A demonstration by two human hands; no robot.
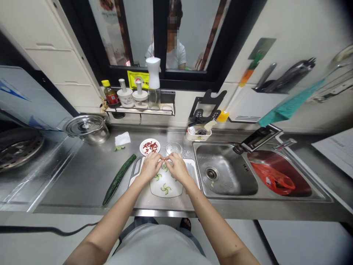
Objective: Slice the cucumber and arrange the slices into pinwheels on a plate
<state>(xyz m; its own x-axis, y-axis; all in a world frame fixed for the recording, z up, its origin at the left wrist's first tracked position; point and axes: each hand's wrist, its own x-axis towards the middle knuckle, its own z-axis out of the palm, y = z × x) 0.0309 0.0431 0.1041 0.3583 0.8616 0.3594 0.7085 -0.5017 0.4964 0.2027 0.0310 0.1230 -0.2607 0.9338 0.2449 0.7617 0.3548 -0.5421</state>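
Observation:
My left hand (152, 165) and my right hand (177, 167) meet at the fingertips, both pinched closed above a white plate (172, 192). Whatever they pinch is too small to make out. Thin cucumber slices (166, 189) lie on the plate in small pinwheel shapes, some partly hidden by my hands. Beneath the plate is a cutting board (195, 173) with a grey-edged handle on its left. Just beyond my left hand stands a white dish of small red pieces (149, 147). A clear glass bowl (173, 148) sits behind my right hand. A whole cucumber (119, 180) rests left of the board.
To the right is a double sink (228, 176), with a red plastic bag (273, 178) in its far basin. A steel pot (89, 129) and a white tissue (122, 138) stand at the back left. Seasoning jars fill a wall shelf (140, 110). A person (176, 55) appears in the window.

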